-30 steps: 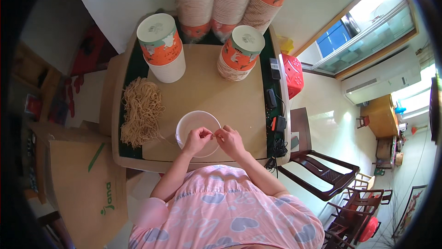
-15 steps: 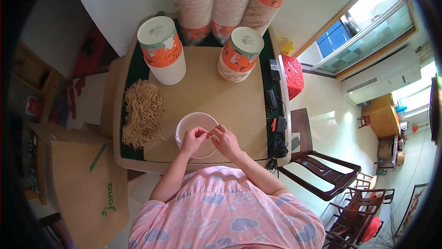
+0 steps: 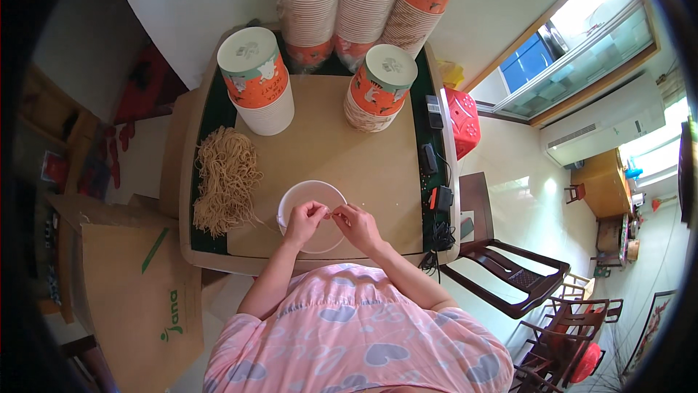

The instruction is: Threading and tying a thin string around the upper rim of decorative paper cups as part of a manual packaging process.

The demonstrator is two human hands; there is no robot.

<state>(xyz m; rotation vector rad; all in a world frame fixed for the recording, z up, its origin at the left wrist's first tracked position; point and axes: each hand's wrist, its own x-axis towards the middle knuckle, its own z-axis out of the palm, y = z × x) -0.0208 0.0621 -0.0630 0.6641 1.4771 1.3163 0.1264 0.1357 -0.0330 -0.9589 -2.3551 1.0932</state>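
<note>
Over a white paper bowl (image 3: pixel 305 192) near the table's front edge, my left hand (image 3: pixel 304 220) and my right hand (image 3: pixel 356 226) meet. Their fingertips pinch a thin tan string (image 3: pixel 331 212) between them. Left of the bowl, a heap of the same tan strings (image 3: pixel 224 178) lies on the table. A few loose strands trail from the heap toward the bowl.
Two stacks of orange-and-white paper bowls (image 3: pixel 258 80) (image 3: pixel 378 87) stand on the table (image 3: pixel 363 160). Taller stacks (image 3: pixel 349 0) lean at the back. Black devices and cables (image 3: pixel 435 189) lie along the right edge. A cardboard box (image 3: pixel 123 277) is at left, wooden chairs (image 3: pixel 523 284) at right.
Both hands have stayed over the bowl, with only small finger movements on the string between them.
</note>
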